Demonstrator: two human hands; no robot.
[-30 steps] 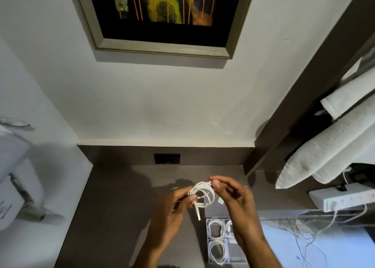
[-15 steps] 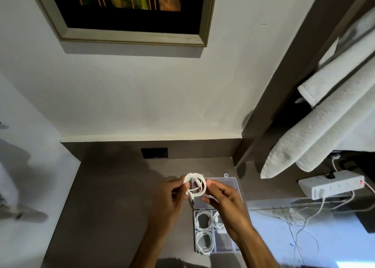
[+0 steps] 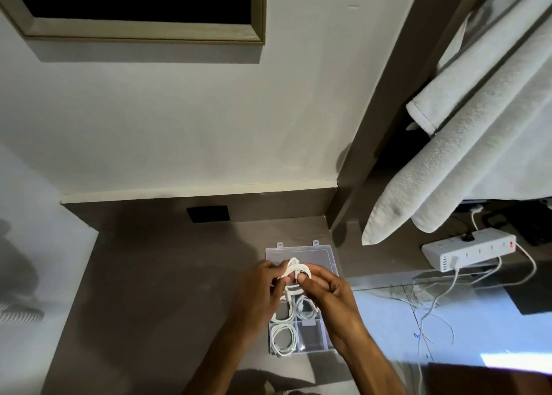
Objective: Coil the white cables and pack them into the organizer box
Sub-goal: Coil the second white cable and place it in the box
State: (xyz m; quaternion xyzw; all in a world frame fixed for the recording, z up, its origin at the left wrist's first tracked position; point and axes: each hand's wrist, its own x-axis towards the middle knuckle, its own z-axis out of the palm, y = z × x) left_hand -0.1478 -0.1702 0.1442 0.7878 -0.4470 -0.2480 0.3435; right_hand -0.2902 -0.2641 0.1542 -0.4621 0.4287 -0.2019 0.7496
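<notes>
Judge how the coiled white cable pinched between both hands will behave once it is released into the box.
The coiled white cable looks thin and floppy, so its loops probably spring open without both hands pinching them. It seems light; the packed coils sit loosely, not flat.
</notes>
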